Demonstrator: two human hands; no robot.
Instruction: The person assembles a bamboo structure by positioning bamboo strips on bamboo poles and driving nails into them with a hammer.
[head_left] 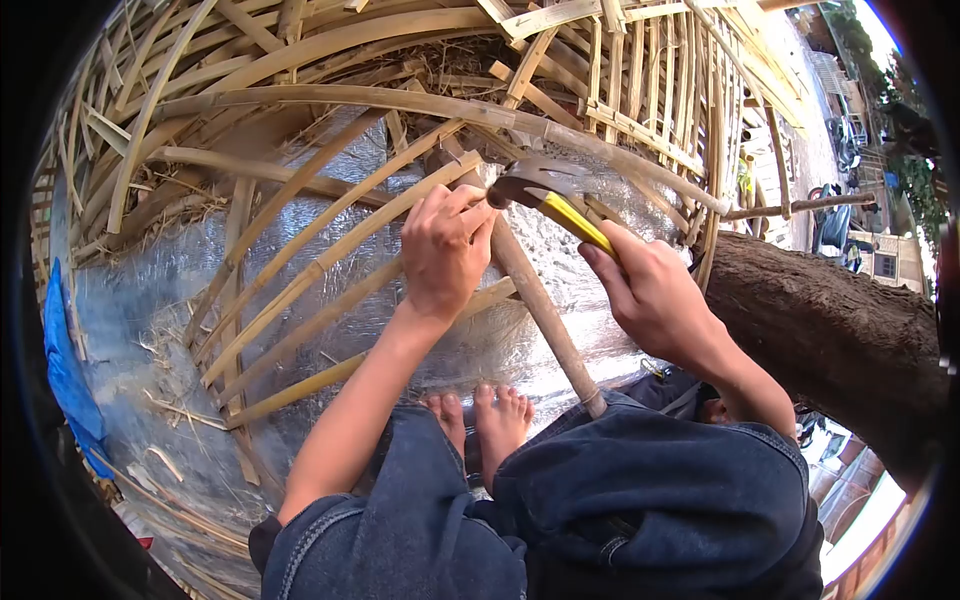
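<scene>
Hammer [562, 209] is in my right hand [655, 295], whose fingers are closed firmly around the yellow handle; its dark head is just beside the fingertips of my left hand. This left hand [443, 245] has thumb and fingers drawn together at the upper end of a slat [318, 268], where the slat meets a pole [545, 315]. Whether a nail is between these fingertips, I cannot tell, because it is too small and partly hidden. I judge that the step in hand is hammering at this joint; the next move calls for a short, controlled tap, with the slat kept steady and my fingertips away from the head.

Farther out, the pole slants down to my trousers [650, 480], and silver sheeting [590, 335] lies below, near my bare feet [503, 425]. Beyond are a lattice [650, 130] of strips, a thick trunk [830, 310] at right and a blue tarp [70, 370] at left.
</scene>
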